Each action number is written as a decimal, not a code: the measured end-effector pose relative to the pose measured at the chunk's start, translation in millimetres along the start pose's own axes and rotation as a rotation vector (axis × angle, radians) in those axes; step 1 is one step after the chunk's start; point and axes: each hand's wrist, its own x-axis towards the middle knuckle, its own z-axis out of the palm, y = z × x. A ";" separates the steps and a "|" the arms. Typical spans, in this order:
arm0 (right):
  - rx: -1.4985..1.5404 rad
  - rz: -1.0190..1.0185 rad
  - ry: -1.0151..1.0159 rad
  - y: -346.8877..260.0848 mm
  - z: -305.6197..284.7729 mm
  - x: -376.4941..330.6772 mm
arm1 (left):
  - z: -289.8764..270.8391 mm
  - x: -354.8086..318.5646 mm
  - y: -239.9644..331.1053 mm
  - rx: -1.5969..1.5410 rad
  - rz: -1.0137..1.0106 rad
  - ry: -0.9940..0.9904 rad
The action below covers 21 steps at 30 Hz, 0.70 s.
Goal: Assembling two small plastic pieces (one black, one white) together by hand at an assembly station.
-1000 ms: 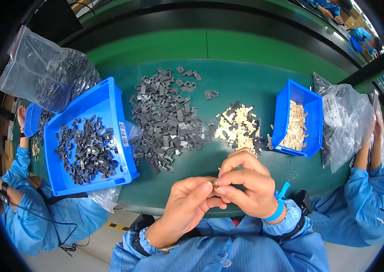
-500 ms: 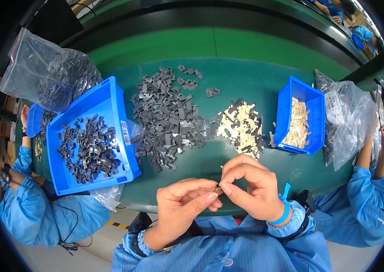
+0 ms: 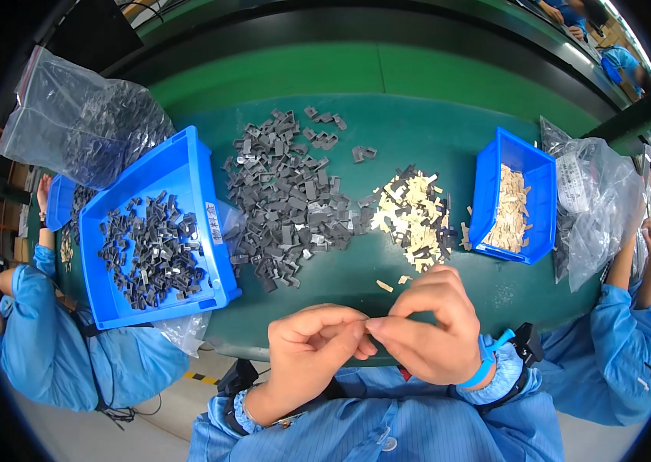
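My left hand (image 3: 316,339) and my right hand (image 3: 441,331) meet at the fingertips above the near edge of the green table. Both are closed in a pinch, thumbs against fingers. Whatever lies between them is covered by the fingertips. Just beyond my right hand is a pile of small cream strips (image 3: 416,219) mixed with dark pieces. One loose cream strip (image 3: 384,286) lies by itself near my right fingers. A larger heap of dark grey plastic pieces (image 3: 287,208) spreads farther off to the left.
At the left stands a large blue bin (image 3: 214,208) with dark pieces in it. A smaller blue bin (image 3: 487,165) at the right holds tan strips. Plastic bags (image 3: 595,208) lie beyond both bins. Co-workers in blue sleeves (image 3: 637,331) sit on either side.
A small brownish piece showed between my fingertips before; now the fingers cover it. My right hand has turned, its fingers pressing closer to the left. The whole view has shifted slightly.
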 end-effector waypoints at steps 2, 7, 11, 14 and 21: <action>-0.058 -0.007 -0.043 0.7 -3.0 5.0 | 0.8 -1.4 0.5 0.077 0.006 -0.005; -0.037 0.021 -0.150 1.9 -7.3 10.3 | 1.2 -2.3 2.7 0.236 0.131 -0.061; -0.006 0.020 -0.181 2.6 -8.8 11.0 | -1.2 -0.2 5.9 0.345 0.157 -0.085; 0.044 0.069 -0.203 1.9 -11.4 11.6 | -3.8 2.2 8.0 0.496 0.236 -0.126; 0.336 0.476 -0.078 6.5 -16.2 14.2 | -2.4 -1.5 9.4 0.240 0.041 -0.038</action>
